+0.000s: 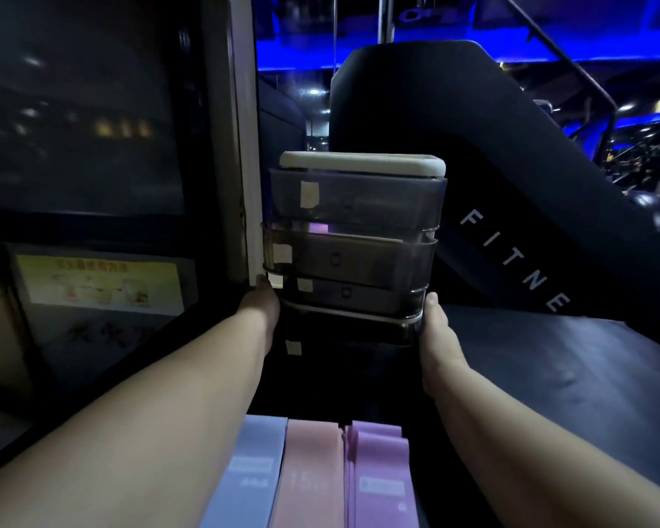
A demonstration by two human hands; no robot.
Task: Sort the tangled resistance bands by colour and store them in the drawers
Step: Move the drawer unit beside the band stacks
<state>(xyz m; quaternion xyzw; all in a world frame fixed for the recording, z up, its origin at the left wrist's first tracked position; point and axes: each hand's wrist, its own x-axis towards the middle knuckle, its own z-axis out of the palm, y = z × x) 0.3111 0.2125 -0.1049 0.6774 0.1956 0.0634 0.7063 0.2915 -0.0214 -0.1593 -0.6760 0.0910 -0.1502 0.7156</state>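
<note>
— Where is the drawer stack (pixel 353 238)?
— Between my grips. My left grip (pixel 262 304) presses its left side and my right grip (pixel 437 325) its right side. My fingers run out of sight behind it, so I cannot tell whether they curl. It stands upright, fronts facing me.
— And the bands?
— On the dark surface (pixel 549 360), nearer me than both grips, long axes pointing at the drawers: blue band (pixel 252 470) toward the left grip, pink band (pixel 309 474) in the middle, purple band (pixel 378 482) toward the right.
</note>
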